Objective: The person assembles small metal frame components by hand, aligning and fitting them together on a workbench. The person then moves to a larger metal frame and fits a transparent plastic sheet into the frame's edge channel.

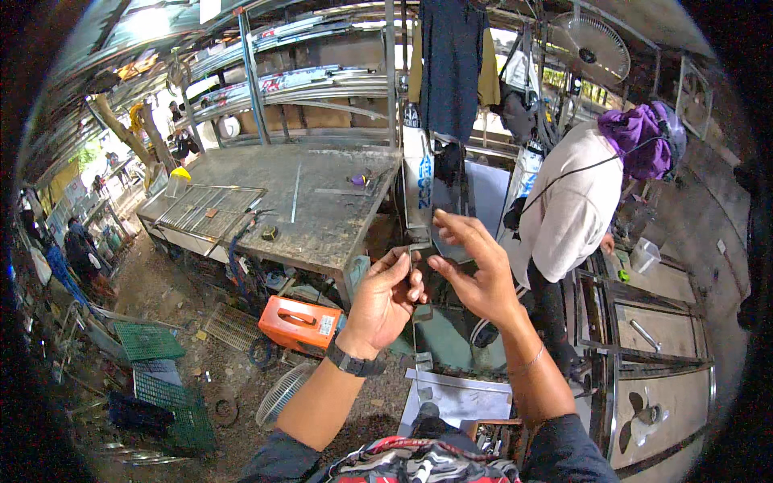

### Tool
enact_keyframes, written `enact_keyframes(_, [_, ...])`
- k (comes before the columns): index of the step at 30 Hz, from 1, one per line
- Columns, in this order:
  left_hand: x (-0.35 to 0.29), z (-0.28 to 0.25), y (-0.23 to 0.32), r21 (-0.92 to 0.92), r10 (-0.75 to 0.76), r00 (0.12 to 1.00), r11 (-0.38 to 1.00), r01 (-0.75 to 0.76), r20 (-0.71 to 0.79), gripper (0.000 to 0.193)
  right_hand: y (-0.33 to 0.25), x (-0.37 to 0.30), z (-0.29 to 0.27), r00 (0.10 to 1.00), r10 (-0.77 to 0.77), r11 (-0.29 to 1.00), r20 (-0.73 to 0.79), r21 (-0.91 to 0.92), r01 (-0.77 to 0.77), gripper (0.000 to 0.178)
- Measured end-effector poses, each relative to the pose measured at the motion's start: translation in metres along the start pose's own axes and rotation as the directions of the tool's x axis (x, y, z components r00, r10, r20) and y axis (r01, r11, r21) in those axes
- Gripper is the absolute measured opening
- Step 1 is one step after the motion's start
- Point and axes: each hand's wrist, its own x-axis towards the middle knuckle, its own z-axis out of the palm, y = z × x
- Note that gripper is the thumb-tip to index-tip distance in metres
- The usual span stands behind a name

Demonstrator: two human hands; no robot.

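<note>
My left hand, with a black watch on the wrist, pinches the top of a thin upright metal rod between thumb and fingers. The rod runs down toward small metal brackets near the ground. My right hand is raised just right of the rod, fingers spread, holding nothing. Both hands hover in front of a grey workbench.
A person in a white shirt and purple head wrap bends over a steel cabinet at right. An orange tool case lies on the dirt floor, near green crates and a fan guard. A wire rack lies on the bench.
</note>
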Motion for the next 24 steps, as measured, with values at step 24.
enact_keyframes(24, [0.268, -0.092, 0.036, 0.034, 0.249, 0.969, 0.968, -0.248, -0.014, 0.030, 0.274, 0.210, 0.061, 0.916, 0.343, 0.805, 0.206, 0.438, -0.400, 0.034])
